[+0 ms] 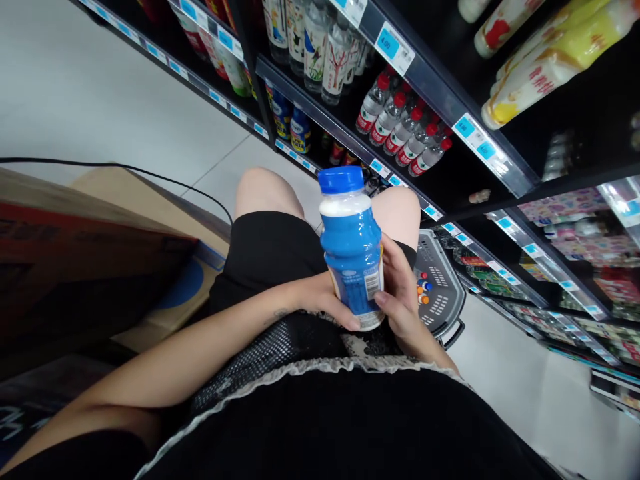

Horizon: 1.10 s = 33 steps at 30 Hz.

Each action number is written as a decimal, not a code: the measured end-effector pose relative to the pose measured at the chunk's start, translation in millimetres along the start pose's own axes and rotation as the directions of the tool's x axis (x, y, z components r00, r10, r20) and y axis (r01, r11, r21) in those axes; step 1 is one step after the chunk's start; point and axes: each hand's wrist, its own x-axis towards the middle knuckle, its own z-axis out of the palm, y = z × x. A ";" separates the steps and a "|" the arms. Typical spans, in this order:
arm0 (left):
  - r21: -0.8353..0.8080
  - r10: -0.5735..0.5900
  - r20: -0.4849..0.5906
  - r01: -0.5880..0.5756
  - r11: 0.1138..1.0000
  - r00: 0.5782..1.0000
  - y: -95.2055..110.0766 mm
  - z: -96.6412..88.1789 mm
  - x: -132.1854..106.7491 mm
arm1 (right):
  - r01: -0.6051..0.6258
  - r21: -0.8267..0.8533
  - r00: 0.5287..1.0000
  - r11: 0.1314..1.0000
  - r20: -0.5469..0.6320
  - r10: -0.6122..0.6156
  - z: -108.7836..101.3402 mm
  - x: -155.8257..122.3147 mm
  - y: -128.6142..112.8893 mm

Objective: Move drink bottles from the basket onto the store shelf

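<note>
A blue plastic bottle (353,247) with a blue screw cap stands nearly upright in front of my lap, its barcode and printed label facing me. My left hand (327,300) wraps its lower left side, the thumb near the base. On the lower right, my right hand (400,293) grips it too, the thumb beside the barcode and the fingers partly hidden behind. Beyond my right knee is a grey shopping basket (453,303), partly covered by my arm; several small items with orange, blue and red tops (425,288) show inside.
Dark shelves run diagonally on the right, with red-capped water bottles (403,127), patterned clear bottles (315,47) and yellow-and-white bottles (555,67). Similar blue bottles (300,130) stand on a low shelf. Cardboard boxes (165,193) are at my left, crossed by a black cable (125,168).
</note>
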 end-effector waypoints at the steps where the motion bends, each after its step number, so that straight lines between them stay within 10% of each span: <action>1: -0.005 -0.006 -0.006 0.006 1.000 1.000 0.0 -2.0 0.6 | -0.010 0.001 1.000 1.000 0.000 0.010 -0.5 2.7 0.9; 17: -0.026 -0.091 -0.213 0.087 0.996 0.973 2.7 -19.3 10.9 | -0.066 0.054 0.997 0.996 -0.046 0.069 -5.9 33.0 15.0; 23: 0.361 -0.025 -0.747 0.437 0.824 0.664 -3.7 -30.5 24.5 | -0.246 -0.076 0.957 0.966 -0.175 0.230 -8.2 41.1 42.7; 25: 0.443 0.017 -0.773 0.520 0.730 0.635 -3.0 -36.0 25.0 | -0.306 -0.065 0.932 0.950 -0.225 0.285 -4.7 42.7 55.8; 29: 0.655 0.100 -0.617 0.440 0.614 0.781 8.0 -47.1 21.5 | -0.316 0.129 0.828 0.940 -0.446 0.340 4.3 44.5 76.3; 33: 0.773 -0.054 -0.385 0.354 0.527 0.921 24.6 -83.8 13.2 | -0.216 0.253 0.797 0.943 -0.512 0.320 -3.5 47.1 92.5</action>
